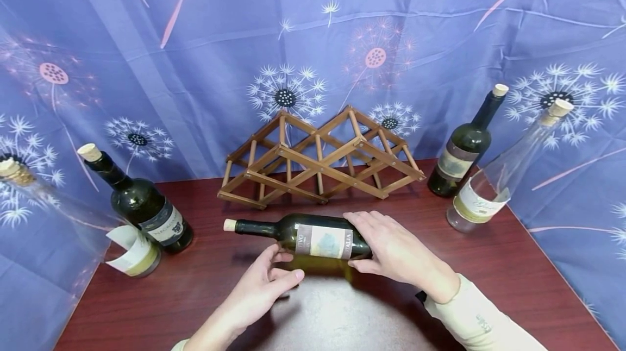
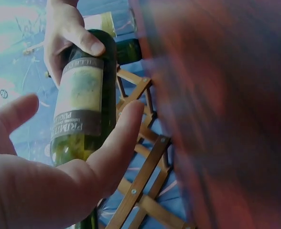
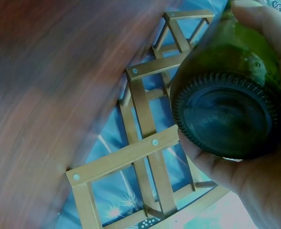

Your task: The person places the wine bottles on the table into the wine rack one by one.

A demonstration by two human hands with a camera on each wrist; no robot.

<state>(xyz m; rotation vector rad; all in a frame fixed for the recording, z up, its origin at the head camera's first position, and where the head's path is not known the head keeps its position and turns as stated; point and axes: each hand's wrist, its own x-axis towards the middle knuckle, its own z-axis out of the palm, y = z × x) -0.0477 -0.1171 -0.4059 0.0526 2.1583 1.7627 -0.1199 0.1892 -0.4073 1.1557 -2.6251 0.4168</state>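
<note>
A dark green wine bottle (image 1: pixel 325 239) lies on its side above the table, its cork toward the left and its label facing me. My right hand (image 1: pixel 391 245) grips it around the base end; the right wrist view shows the ridged bottle bottom (image 3: pixel 226 117) between thumb and fingers. Just below the bottle's shoulder, my left hand (image 1: pixel 259 286) has its thumb and fingers spread apart. In the left wrist view the left thumb (image 2: pixel 124 138) overlaps the bottle. Behind the bottle stands a wooden lattice wine rack (image 1: pixel 318 163), with no bottles in it.
At the left stand a dark corked bottle (image 1: pixel 146 210) and a clear corked bottle (image 1: pixel 132 250). Another dark bottle (image 1: pixel 459 147) and a clear bottle (image 1: pixel 481 196) stand at the right. A patterned blue cloth (image 1: pixel 220 41) hangs behind the reddish-brown table (image 1: pixel 508 280).
</note>
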